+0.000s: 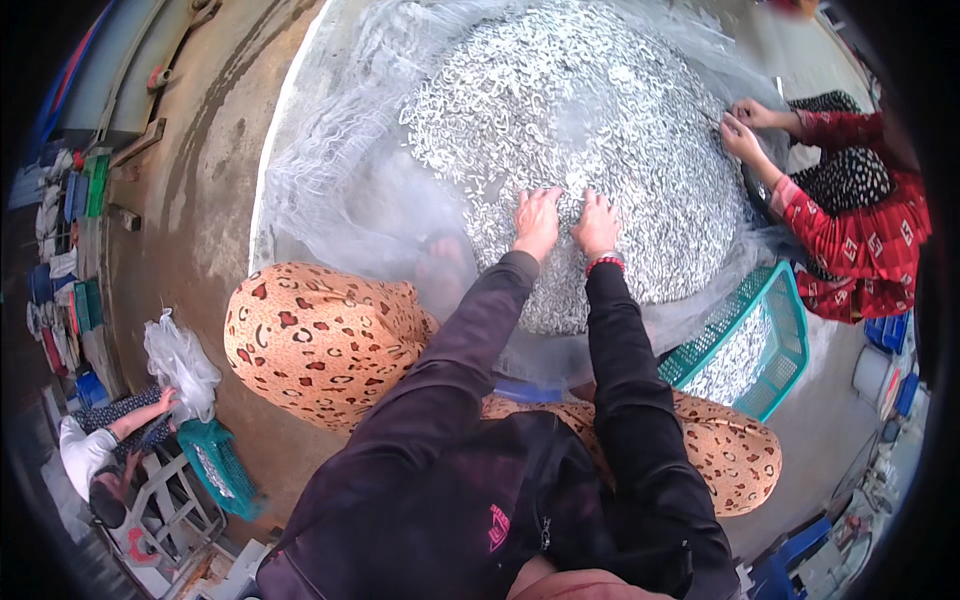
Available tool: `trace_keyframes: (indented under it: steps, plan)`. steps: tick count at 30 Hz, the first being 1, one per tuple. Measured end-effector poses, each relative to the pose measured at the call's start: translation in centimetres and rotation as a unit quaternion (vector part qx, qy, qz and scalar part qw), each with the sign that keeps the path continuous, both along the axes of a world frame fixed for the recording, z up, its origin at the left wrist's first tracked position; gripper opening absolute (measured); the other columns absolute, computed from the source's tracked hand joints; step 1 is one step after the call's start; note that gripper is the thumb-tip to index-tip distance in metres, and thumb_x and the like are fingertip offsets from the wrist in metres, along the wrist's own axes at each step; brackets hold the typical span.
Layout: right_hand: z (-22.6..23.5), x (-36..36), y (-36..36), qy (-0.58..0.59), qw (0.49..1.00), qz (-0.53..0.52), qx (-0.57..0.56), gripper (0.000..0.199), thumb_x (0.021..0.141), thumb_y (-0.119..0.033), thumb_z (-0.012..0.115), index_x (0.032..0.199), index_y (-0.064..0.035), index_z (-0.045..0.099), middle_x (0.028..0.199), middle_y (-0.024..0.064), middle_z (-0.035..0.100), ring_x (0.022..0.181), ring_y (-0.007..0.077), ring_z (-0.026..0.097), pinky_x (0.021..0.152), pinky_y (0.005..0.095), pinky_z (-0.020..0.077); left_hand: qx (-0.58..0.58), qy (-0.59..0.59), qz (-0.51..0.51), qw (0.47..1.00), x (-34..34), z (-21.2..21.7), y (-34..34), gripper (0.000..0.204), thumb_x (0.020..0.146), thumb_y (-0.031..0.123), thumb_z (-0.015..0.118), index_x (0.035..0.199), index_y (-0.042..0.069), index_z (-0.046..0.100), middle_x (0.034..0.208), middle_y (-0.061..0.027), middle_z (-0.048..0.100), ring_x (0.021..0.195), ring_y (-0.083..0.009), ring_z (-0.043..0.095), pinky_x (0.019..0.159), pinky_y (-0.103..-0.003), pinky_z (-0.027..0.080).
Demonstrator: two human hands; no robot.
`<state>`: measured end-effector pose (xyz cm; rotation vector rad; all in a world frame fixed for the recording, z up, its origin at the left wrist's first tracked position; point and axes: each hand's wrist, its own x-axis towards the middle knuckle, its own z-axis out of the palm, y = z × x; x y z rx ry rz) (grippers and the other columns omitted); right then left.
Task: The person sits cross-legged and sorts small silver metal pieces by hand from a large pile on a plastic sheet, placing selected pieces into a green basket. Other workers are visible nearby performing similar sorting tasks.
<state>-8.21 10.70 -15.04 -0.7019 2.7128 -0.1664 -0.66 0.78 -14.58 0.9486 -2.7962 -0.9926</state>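
Note:
A broad heap of small silvery-white fish lies on a pale, fine-meshed net in front of me. My left hand rests palm down on the near part of the heap, fingers stretched forward and holding nothing. Beside it, a short gap to the right, my right hand lies the same way with its fingers apart. A red beaded bracelet circles my right wrist. Fish touch the fingertips of both hands; whether any are under the palms is hidden.
At my right knee stands a green plastic basket partly filled with small fish. A co-worker in a red sleeve has both hands at the heap's right edge. Far left, another person sits near a green basket and a plastic bag.

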Motion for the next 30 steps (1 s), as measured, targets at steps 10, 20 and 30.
trace_keyframes:
  steps: [10, 20, 30]
  plan:
    - [8.8, -1.3, 7.7, -0.424, 0.835, -0.093, -0.340, 0.038, 0.074, 0.002, 0.057, 0.111, 0.0072, 0.052, 0.084, 0.0110, 0.060, 0.070, 0.0185, 0.064, 0.061, 0.0258, 0.0516, 0.427, -0.049, -0.178, 0.885, -0.4, 9.5, -3.6, 0.030, 0.083, 0.017, 0.061, 0.110, 0.003, 0.060, 0.095, -0.0047, 0.064, 0.080, -0.0112, 0.059, 0.070, -0.026, 0.049]
    - [11.1, -0.4, 8.0, -0.510, 0.670, -0.193, -0.504, 0.067, 0.086, 0.002, 0.043, 0.144, -0.0089, 0.011, 0.123, 0.0270, 0.042, 0.078, 0.0286, 0.064, 0.070, 0.0368, 0.0566, 0.404, -0.024, -0.161, 0.900, 0.0, 11.8, -2.6, 0.031, 0.085, 0.008, 0.058, 0.116, 0.004, 0.056, 0.094, -0.0056, 0.066, 0.088, -0.0125, 0.060, 0.075, -0.027, 0.044]
    - [7.4, -0.4, 7.5, -0.482, 0.705, -0.231, -0.466, 0.051, 0.083, 0.001, 0.042, 0.134, 0.0037, 0.033, 0.115, 0.0255, 0.052, 0.091, 0.0316, 0.061, 0.072, 0.0391, 0.0567, 0.554, -0.001, -0.026, 0.832, 0.5, 7.5, -2.0, 0.032, 0.091, 0.011, 0.051, 0.120, -0.003, 0.050, 0.096, -0.0138, 0.065, 0.088, -0.0228, 0.066, 0.073, -0.031, 0.054]
